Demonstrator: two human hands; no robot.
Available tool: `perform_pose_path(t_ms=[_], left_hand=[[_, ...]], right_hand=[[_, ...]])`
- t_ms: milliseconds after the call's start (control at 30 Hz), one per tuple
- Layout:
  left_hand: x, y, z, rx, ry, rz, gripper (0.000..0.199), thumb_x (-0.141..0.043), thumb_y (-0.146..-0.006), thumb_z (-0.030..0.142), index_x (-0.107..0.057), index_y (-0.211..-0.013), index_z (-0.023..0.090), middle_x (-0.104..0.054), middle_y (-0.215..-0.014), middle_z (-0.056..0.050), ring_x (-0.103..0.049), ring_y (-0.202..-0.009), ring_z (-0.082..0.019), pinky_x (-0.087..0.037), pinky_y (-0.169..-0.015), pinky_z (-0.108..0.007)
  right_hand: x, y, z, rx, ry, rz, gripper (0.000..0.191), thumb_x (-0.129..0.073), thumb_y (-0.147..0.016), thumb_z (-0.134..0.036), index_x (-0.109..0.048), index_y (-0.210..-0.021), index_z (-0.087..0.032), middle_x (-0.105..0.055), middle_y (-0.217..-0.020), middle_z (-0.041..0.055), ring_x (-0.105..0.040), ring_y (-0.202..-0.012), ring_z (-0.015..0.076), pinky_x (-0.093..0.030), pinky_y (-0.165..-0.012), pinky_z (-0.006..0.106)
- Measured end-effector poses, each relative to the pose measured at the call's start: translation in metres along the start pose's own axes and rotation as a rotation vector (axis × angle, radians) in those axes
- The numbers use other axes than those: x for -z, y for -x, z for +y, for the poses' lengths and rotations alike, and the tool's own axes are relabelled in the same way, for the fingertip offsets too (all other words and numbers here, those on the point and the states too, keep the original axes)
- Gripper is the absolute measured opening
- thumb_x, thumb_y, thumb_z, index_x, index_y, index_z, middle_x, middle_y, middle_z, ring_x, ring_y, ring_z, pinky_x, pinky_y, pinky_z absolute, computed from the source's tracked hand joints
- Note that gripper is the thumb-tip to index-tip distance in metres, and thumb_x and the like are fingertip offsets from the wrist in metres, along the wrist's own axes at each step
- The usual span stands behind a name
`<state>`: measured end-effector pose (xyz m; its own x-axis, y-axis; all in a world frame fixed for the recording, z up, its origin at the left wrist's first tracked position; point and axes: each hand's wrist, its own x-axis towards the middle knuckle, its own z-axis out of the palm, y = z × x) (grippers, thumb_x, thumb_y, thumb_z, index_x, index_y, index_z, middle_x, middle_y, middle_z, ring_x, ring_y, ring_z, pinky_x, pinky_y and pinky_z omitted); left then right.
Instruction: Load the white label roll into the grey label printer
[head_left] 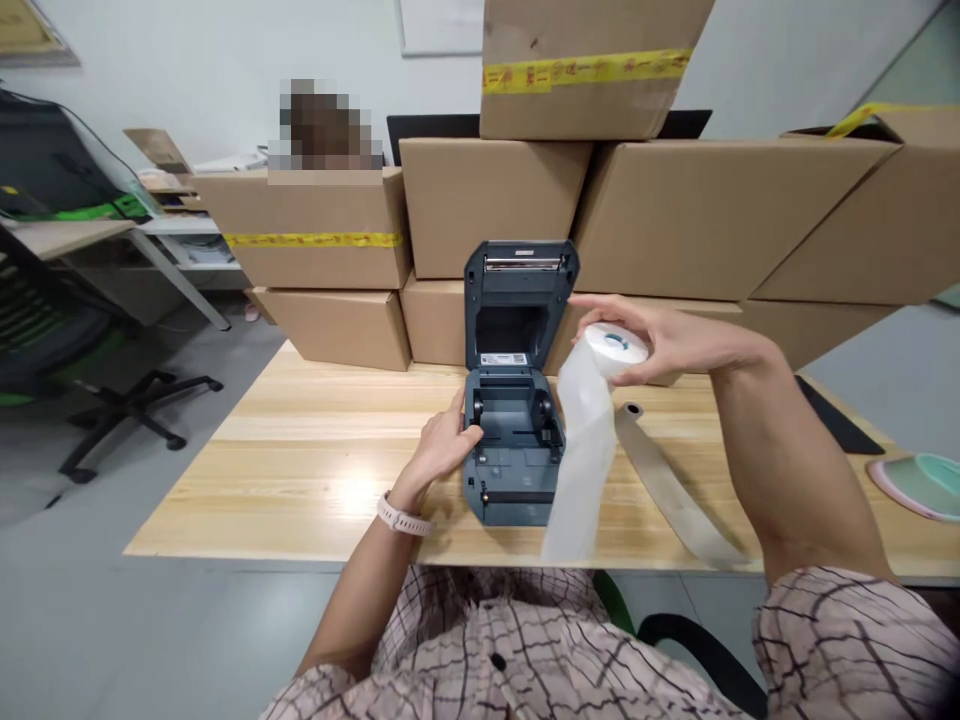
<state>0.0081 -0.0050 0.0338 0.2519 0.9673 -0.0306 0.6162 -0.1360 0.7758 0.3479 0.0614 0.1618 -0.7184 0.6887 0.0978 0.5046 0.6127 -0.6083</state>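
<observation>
A dark grey label printer (517, 460) stands on the table with its lid (521, 260) swung up and back. The roll bay inside holds nothing but its two black holders. My left hand (444, 440) grips the printer's left side, thumb over the rim and fingers along the outer wall. To the right of the raised lid, my right hand (671, 335) is closed around a white label roll (613, 345), holding it above the table. A long loose strip (581, 460) hangs from this roll past the printer's right edge. Right of that lies a narrow roll with its greyish strip unrolled (667, 485).
Stacked cardboard boxes (487, 205) line the back of the wooden table (285, 460). A dark flat pad (840, 415) and a green and pink object (919, 485) lie at the right. A person (326, 130) is behind the boxes; an office chair (131, 400) stands at left.
</observation>
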Motion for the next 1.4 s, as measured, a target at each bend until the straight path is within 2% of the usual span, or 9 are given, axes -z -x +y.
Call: perform_pose_path(t_ms=[200, 433, 567, 733, 900, 1000, 1200, 1300, 1400], left_hand=[[0.000, -0.001, -0.001, 0.028, -0.001, -0.009, 0.084, -0.051, -0.081, 0.026, -0.034, -0.163, 0.023, -0.076, -0.097, -0.005, -0.066, -0.082, -0.026, -0.047, -0.077, -0.035], [-0.002, -0.002, -0.005, -0.015, 0.061, 0.001, 0.086, -0.052, -0.078, 0.024, -0.035, -0.162, 0.021, -0.077, -0.103, -0.006, -0.068, -0.084, -0.025, -0.049, -0.080, -0.034], [0.000, -0.001, -0.002, -0.014, 0.074, -0.004, 0.086, -0.051, -0.078, 0.023, -0.035, -0.162, 0.022, -0.077, -0.099, -0.005, -0.068, -0.084, -0.025, -0.050, -0.081, -0.034], [0.001, -0.001, 0.001, 0.007, 0.051, -0.026, 0.086, -0.050, -0.078, 0.024, -0.035, -0.162, 0.022, -0.075, -0.096, -0.005, -0.065, -0.081, -0.024, -0.048, -0.078, -0.033], [-0.001, -0.002, -0.001, 0.038, 0.023, -0.006, 0.086, -0.051, -0.078, 0.023, -0.035, -0.162, 0.022, -0.073, -0.087, -0.003, -0.059, -0.070, -0.021, -0.043, -0.068, -0.030], [-0.002, -0.001, -0.001, 0.034, 0.046, -0.005, 0.085, -0.051, -0.078, 0.022, -0.036, -0.162, 0.022, -0.071, -0.085, -0.002, -0.058, -0.069, -0.020, -0.042, -0.067, -0.029], [-0.001, -0.001, 0.000, 0.041, 0.041, 0.000, 0.084, -0.052, -0.078, 0.024, -0.037, -0.161, 0.021, -0.067, -0.080, -0.001, -0.056, -0.068, -0.020, -0.040, -0.067, -0.029], [0.000, -0.002, -0.001, 0.060, 0.035, -0.015, 0.083, -0.052, -0.079, 0.025, -0.037, -0.160, 0.020, -0.061, -0.070, 0.002, -0.055, -0.066, -0.021, -0.039, -0.065, -0.029], [-0.001, -0.003, -0.003, 0.053, 0.026, -0.014, 0.076, -0.052, -0.079, 0.027, -0.044, -0.154, 0.018, -0.060, -0.070, 0.001, -0.055, -0.065, -0.021, -0.038, -0.064, -0.030]], right_hand=[[-0.025, 0.014, 0.066, -0.268, -0.028, 0.004, 0.107, -0.087, -0.071, -0.045, -0.033, -0.162, -0.033, -0.061, -0.139, 0.0089, -0.065, -0.118, 0.0326, -0.052, -0.108, 0.050], [-0.070, 0.002, 0.108, -0.300, -0.216, 0.037, 0.109, -0.086, -0.071, -0.046, -0.030, -0.163, -0.030, -0.055, -0.151, 0.0108, -0.058, -0.135, 0.0332, -0.044, -0.119, 0.051], [-0.065, 0.037, 0.116, -0.344, -0.468, 0.115, 0.098, -0.079, -0.082, -0.048, -0.026, -0.164, -0.037, -0.041, -0.167, 0.0070, -0.042, -0.152, 0.0293, -0.035, -0.126, 0.048], [-0.076, 0.096, 0.124, -0.459, -0.677, 0.216, 0.069, -0.079, -0.084, -0.045, -0.053, -0.147, -0.036, -0.052, -0.159, 0.0080, -0.050, -0.147, 0.0305, -0.042, -0.121, 0.052], [-0.117, 0.100, 0.099, -0.479, -0.808, 0.166, 0.064, -0.087, -0.076, -0.049, -0.065, -0.132, -0.026, -0.070, -0.131, 0.0121, -0.072, -0.105, 0.0239, -0.060, -0.085, 0.035], [-0.121, 0.086, 0.058, -0.398, -0.946, 0.134, 0.058, -0.080, -0.082, -0.055, -0.063, -0.128, -0.024, -0.072, -0.106, 0.0069, -0.068, -0.073, 0.0155, -0.054, -0.060, 0.028], [-0.106, 0.014, -0.032, -0.029, -0.336, -0.061, 0.054, -0.063, -0.098, -0.045, -0.051, -0.149, -0.028, -0.071, -0.124, 0.0086, -0.069, -0.108, 0.0244, -0.054, -0.091, 0.038], [-0.118, -0.031, -0.044, 0.025, 0.084, -0.110, 0.054, -0.054, -0.101, -0.039, -0.046, -0.153, -0.027, -0.063, -0.145, 0.0118, -0.064, -0.123, 0.0310, -0.050, -0.099, 0.045], [-0.137, -0.059, -0.037, -0.042, 0.259, -0.187, 0.066, -0.056, -0.098, -0.032, -0.036, -0.160, -0.027, -0.069, -0.136, 0.0136, -0.068, -0.116, 0.0329, -0.053, -0.093, 0.045]])
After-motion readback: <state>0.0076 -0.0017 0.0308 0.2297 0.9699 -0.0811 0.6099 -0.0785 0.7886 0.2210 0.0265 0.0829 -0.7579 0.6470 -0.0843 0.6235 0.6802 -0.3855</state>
